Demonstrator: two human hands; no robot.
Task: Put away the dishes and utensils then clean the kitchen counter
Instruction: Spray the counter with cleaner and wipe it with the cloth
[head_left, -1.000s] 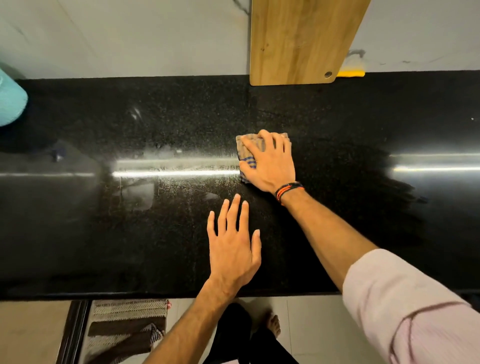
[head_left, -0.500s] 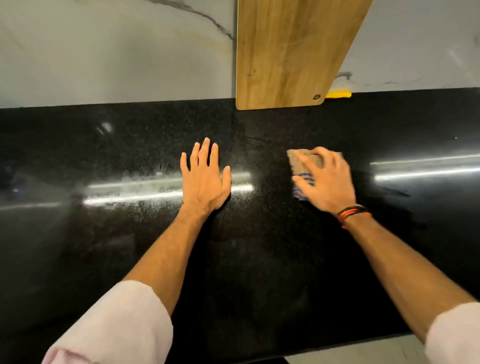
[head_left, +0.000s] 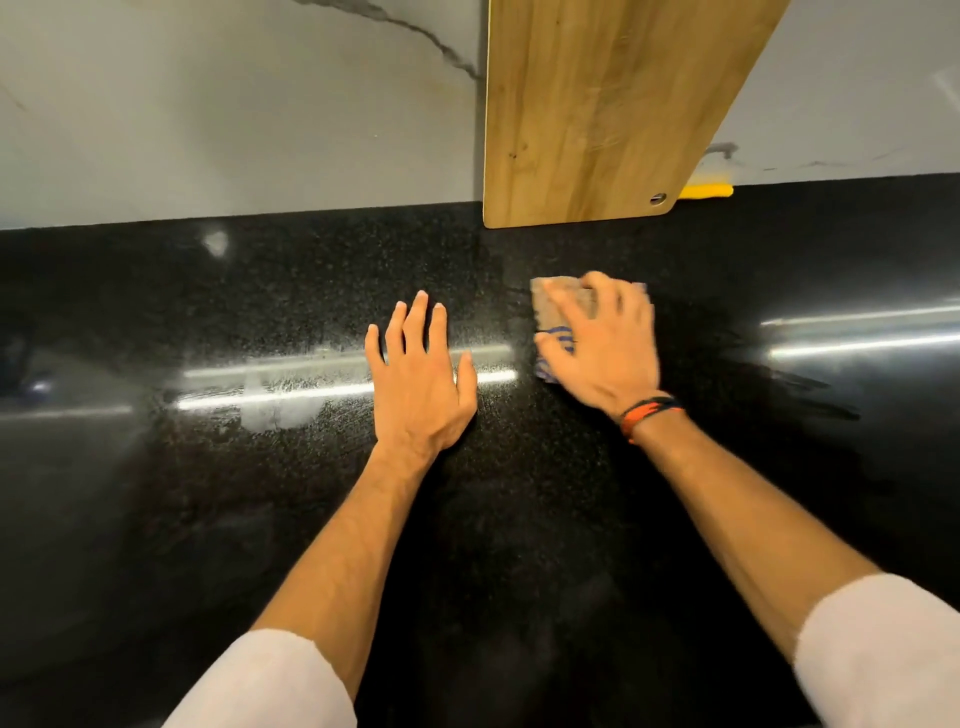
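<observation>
One cloth (head_left: 558, 312) is all I am working with, and I am pressing it flat on the black counter (head_left: 156, 519) under my right hand (head_left: 602, 348), fingers spread and slightly bent over it, blurred enough that I cannot tell whether they are pinching it or only bearing down. My left hand (head_left: 421, 384) is lying just to the left of it, palm down on the stone with the fingers straight and gripping nothing. Judging from this single head view, the putting-away part is looking finished: I am seeing no dishes and no utensils on the counter, only one wooden cutting board (head_left: 597, 104) leaning against the far wall and one small yellow thing (head_left: 709, 191) peeking out at its right foot. The wiping is looking partway through, since a hazy, streaked patch is showing around the light reflection at the left, while the stone to the right is looking darker.
</observation>
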